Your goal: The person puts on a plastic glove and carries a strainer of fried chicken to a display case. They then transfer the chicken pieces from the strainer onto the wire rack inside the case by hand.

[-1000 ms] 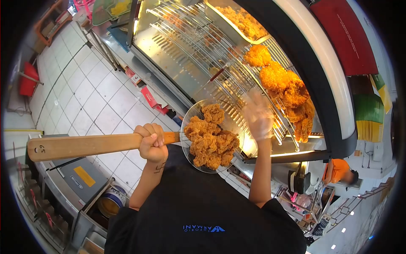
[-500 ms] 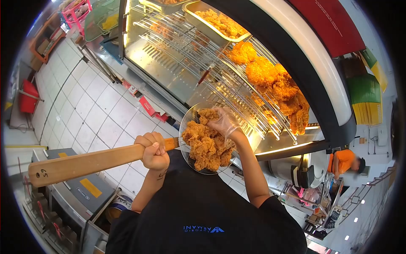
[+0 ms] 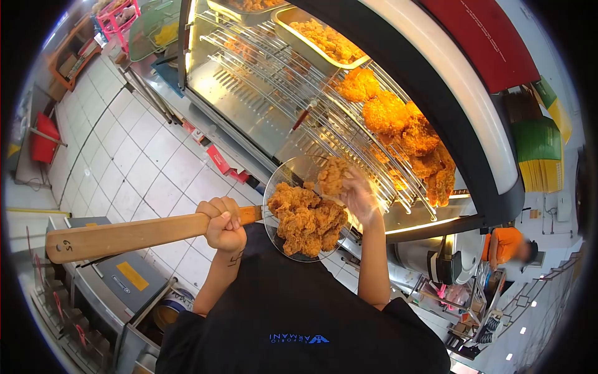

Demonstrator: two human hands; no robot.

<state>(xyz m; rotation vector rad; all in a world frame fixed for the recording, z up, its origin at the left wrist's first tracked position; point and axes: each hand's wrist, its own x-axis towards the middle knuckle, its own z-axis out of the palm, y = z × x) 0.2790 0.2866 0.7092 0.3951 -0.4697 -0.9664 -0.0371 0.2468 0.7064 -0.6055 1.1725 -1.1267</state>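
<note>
Just beyond the dark shirt [image 3: 293,305], the left hand [image 3: 224,225] had its fingers clenched round the wooden handle [image 3: 137,237] of a round mesh strainer [image 3: 296,169], near the mesh end. A heap of fried chicken [image 3: 306,218] lay in the strainer, and none of it reached past the rim on the handle side. At the strainer's far right edge, the right hand [image 3: 360,198], blurred, had its fingers on a single piece [image 3: 334,176], apparently gripping it; whether that piece touched the mesh could not be told. Picking out that piece looked all but done, while setting it down was not, and the rest of the heap was unmoved by either hand. Farther off, inside the lit cabinet [image 3: 233,118], larger golden pieces [image 3: 402,124] filled the right part of the wire rack [image 3: 336,134], with a metal tray [image 3: 302,45] of small pieces beyond them. Compared with half a second earlier, when the fingers were down among the chicken, the right hand had drawn outward to the strainer's edge and the single piece stood out from the heap; the left hand's hold on the handle was unchanged.
</note>
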